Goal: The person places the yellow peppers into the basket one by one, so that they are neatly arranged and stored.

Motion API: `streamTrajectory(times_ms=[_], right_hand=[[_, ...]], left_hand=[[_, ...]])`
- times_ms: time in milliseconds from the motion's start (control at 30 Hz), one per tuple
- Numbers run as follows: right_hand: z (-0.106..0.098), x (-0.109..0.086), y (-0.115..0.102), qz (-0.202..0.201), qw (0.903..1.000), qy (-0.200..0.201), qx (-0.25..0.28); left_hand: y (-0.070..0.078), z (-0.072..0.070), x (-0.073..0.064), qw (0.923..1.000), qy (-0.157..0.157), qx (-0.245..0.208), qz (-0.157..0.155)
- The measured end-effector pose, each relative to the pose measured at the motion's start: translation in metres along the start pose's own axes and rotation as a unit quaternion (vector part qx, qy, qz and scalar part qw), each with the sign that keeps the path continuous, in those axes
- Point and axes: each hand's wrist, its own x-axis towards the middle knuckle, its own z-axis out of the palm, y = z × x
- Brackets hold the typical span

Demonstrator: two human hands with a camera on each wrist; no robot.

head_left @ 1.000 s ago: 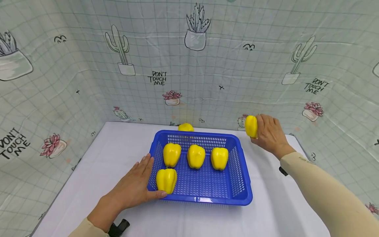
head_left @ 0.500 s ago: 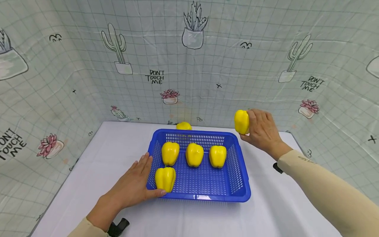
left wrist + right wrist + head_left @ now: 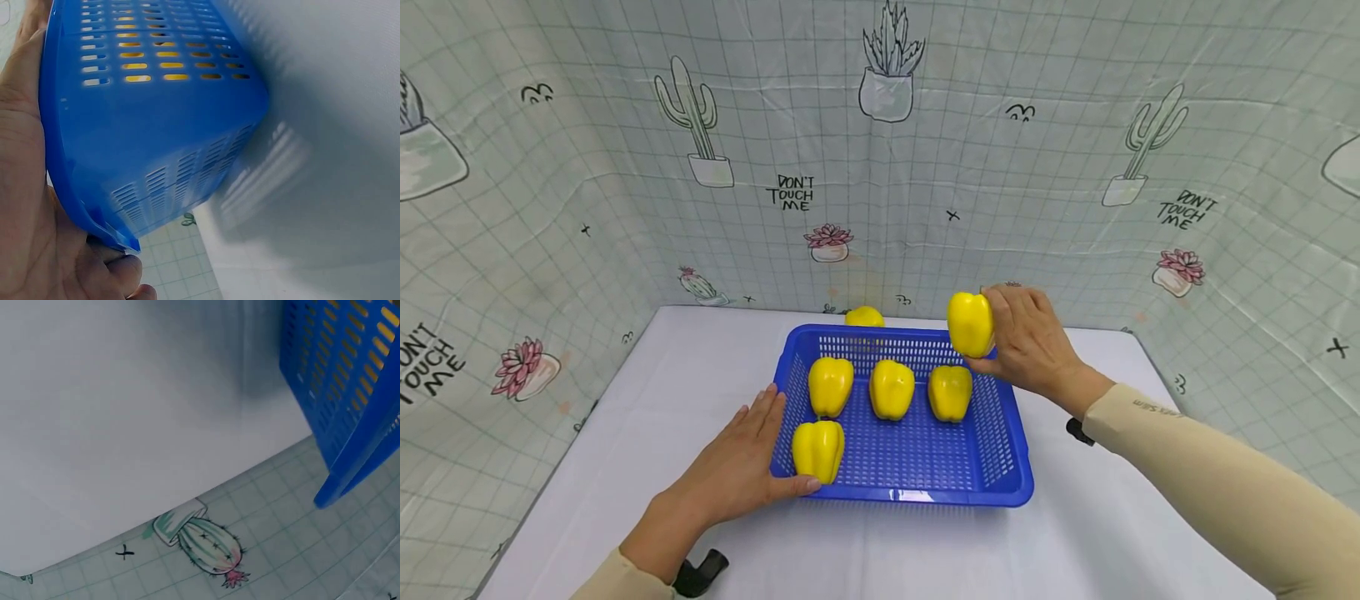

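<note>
In the head view my right hand (image 3: 1028, 340) grips a yellow bell pepper (image 3: 971, 325) above the back right corner of a blue plastic basket (image 3: 917, 497). Several more yellow bell peppers stand inside it: three in a row toward the back, such as the middle one (image 3: 892, 390), and another (image 3: 818, 452) at the front left. My left hand (image 3: 730, 467) rests against the basket's left side, fingers extended along the rim and thumb on the front edge. The left wrist view shows this hand's palm and fingertips close to the basket wall (image 3: 144, 131). The right wrist view does not show the right hand.
Behind the basket sits one more yellow bell pepper (image 3: 865, 317), partly hidden by the back rim. A white cloth (image 3: 700, 350) covers the table. A grid-patterned curtain (image 3: 970, 167) with cactus drawings surrounds the table's back and sides.
My right hand has carried its bell pepper leftward from beyond the basket's right side to over its back right corner. The left hand stays on the basket.
</note>
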Motion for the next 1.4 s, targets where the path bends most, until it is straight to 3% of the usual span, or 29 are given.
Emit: streamTrajectory(times_ms=[300,667,967,1400], right_hand=[[-0.004,0.017,-0.041,-0.02,0.9991,-0.024,0.03],[-0.007,0.033,-0.085,-0.033,0.9921,-0.099,0.07],[-0.01,0.04,-0.113,-0.05,0.9707,-0.224,0.073],[-0.008,0.04,-0.136,-0.067,0.9501,-0.295,0.075]], left_hand=[[0.0,-0.001,0.0,1.0,-0.005,-0.003,-0.006],[-0.004,0.002,0.002,0.9999,-0.004,-0.004,-0.011],[-0.003,0.003,0.002,0.9999,-0.002,-0.009,-0.008],[-0.002,0.002,0.002,1.0,0.001,-0.006,-0.007]])
